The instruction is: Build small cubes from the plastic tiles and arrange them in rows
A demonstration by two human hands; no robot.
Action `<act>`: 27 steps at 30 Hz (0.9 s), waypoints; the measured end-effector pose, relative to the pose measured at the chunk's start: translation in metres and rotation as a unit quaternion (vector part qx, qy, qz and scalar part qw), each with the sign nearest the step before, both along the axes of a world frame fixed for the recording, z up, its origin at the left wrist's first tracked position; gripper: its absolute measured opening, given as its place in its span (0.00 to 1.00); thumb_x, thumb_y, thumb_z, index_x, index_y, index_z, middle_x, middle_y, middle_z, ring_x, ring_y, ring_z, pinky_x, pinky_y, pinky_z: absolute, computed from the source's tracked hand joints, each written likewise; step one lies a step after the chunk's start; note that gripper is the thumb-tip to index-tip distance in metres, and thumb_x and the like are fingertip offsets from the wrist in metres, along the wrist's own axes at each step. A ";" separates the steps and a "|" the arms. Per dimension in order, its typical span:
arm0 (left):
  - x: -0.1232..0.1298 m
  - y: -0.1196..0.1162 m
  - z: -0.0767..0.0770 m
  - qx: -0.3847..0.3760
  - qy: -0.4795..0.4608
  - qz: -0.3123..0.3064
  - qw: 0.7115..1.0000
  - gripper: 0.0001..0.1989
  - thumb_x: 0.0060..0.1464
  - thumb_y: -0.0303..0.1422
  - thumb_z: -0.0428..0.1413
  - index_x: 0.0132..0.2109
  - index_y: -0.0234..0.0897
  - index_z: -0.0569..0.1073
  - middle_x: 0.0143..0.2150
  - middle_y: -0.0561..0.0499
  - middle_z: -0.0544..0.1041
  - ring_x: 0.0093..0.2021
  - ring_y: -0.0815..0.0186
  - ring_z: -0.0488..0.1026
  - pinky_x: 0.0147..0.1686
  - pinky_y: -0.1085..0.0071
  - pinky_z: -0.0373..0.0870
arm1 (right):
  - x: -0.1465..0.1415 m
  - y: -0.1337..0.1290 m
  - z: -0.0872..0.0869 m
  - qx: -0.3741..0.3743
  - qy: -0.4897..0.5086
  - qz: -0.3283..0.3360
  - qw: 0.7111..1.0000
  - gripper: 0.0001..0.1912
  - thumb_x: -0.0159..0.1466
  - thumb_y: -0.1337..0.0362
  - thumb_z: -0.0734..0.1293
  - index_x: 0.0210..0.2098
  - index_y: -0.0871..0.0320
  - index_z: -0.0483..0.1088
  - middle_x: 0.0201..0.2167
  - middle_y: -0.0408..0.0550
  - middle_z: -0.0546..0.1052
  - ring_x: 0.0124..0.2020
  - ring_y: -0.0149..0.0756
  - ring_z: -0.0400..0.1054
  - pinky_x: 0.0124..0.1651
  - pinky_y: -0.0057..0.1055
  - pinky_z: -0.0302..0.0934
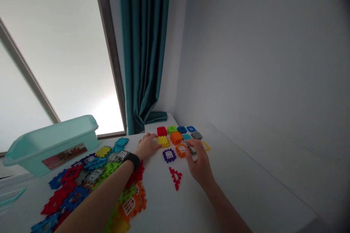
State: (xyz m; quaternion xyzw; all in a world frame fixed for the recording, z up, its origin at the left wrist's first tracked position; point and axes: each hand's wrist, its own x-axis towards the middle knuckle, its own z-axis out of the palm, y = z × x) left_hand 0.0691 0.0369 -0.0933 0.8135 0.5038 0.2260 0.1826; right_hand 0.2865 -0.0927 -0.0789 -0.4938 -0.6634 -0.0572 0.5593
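Observation:
My left hand [148,147], with a dark smartwatch [132,160] on its wrist, rests at the left edge of a yellow interlocking tile stack [163,141], thumb and fingers apart. My right hand [199,162] curls its thumb and fingers around a grey window tile [192,150], partly hidden beneath it. Left of that hand lie an orange window tile [181,150] and a purple window tile [169,155]. Behind them are tiles in orange [176,137], red [162,131], green [172,129], dark blue [182,129] and grey [196,135]. A light blue tile [186,137] sits among them.
A red triangular piece [175,178] lies nearer me on the white table [164,207]. Mixed tiles [73,197] spread under and beside my left forearm. A mint plastic tub [54,142] stands back left. A wall [259,98] borders the right; a teal curtain [144,51] hangs behind.

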 end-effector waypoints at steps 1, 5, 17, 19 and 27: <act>0.002 -0.001 -0.001 -0.003 0.008 0.008 1.000 0.21 0.54 0.43 0.60 0.54 0.43 0.73 0.55 0.44 0.74 0.58 0.51 0.70 0.60 0.55 0.61 | 0.000 0.000 0.000 -0.001 0.001 0.000 1.000 0.11 0.70 0.67 0.59 0.49 0.55 0.69 0.44 0.54 0.74 0.48 0.44 0.70 0.52 0.45 0.67; 0.008 -0.004 -0.001 -0.013 0.035 0.032 0.999 0.22 0.55 0.44 0.60 0.56 0.45 0.72 0.57 0.44 0.73 0.61 0.49 0.67 0.61 0.53 0.59 | -0.001 -0.002 0.001 -0.004 0.008 0.000 1.000 0.11 0.70 0.67 0.59 0.49 0.55 0.69 0.45 0.54 0.74 0.48 0.44 0.69 0.52 0.45 0.66; 0.014 -0.006 0.003 -0.015 0.068 0.033 0.997 0.23 0.54 0.46 0.59 0.55 0.44 0.73 0.55 0.42 0.75 0.60 0.46 0.66 0.58 0.50 0.60 | -0.002 -0.004 0.002 -0.015 0.008 0.007 1.000 0.12 0.70 0.67 0.59 0.50 0.55 0.68 0.45 0.54 0.73 0.49 0.44 0.69 0.54 0.46 0.66; 0.015 -0.006 0.003 -0.015 0.070 0.033 0.997 0.23 0.54 0.46 0.59 0.55 0.44 0.73 0.55 0.42 0.75 0.60 0.45 0.66 0.57 0.49 0.60 | -0.002 -0.004 0.002 -0.016 0.007 0.008 1.000 0.12 0.70 0.67 0.59 0.50 0.55 0.69 0.45 0.54 0.73 0.49 0.44 0.70 0.54 0.45 0.66; 0.016 -0.007 0.003 -0.013 0.074 0.032 0.997 0.21 0.54 0.46 0.59 0.53 0.44 0.74 0.56 0.42 0.74 0.61 0.46 0.65 0.58 0.50 0.59 | -0.004 -0.005 0.003 -0.014 0.006 0.011 1.000 0.12 0.69 0.68 0.59 0.50 0.55 0.69 0.45 0.54 0.74 0.49 0.44 0.70 0.54 0.45 0.67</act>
